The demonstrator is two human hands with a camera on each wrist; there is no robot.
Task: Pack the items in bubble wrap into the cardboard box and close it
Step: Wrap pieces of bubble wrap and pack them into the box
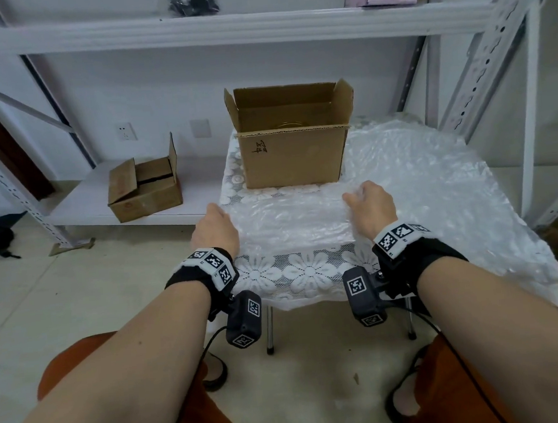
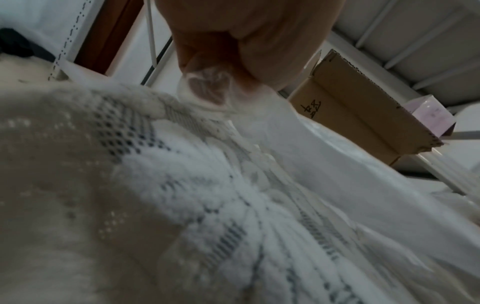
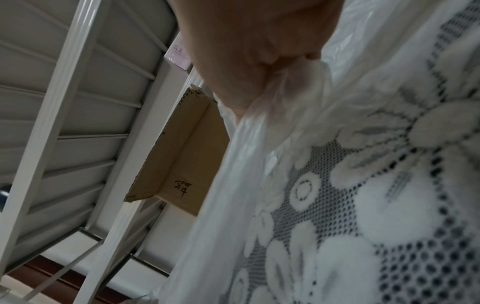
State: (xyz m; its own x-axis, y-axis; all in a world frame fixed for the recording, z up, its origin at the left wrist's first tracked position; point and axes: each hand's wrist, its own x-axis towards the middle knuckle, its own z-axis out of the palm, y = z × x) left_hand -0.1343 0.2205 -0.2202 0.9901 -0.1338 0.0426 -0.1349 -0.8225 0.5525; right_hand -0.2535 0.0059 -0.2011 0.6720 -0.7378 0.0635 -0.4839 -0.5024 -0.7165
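- Step in hand, judged: folding or rolling a clear, crinkled sheet of bubble wrap (image 1: 291,217) spread over the white floral lace tablecloth (image 1: 309,269); packing not yet begun.
- Left hand (image 1: 215,228) at the sheet's left edge, fingers curled and pinching the film, confirmed in the left wrist view (image 2: 205,90).
- Right hand (image 1: 370,207) at the fold's right end, fingers curled round gathered film (image 3: 285,96).
- Sheet between the two hands, touching both; more wrap lying to the right.
- Open brown cardboard box (image 1: 295,156), flaps up, just beyond the sheet, upright on the cloth.
- Item inside the wrap: cannot tell.
- Next move, judged: both grips kept even, bundle lifted forward over the box's near wall.
- Small brown carton (image 1: 144,188) on the low shelf, well apart.
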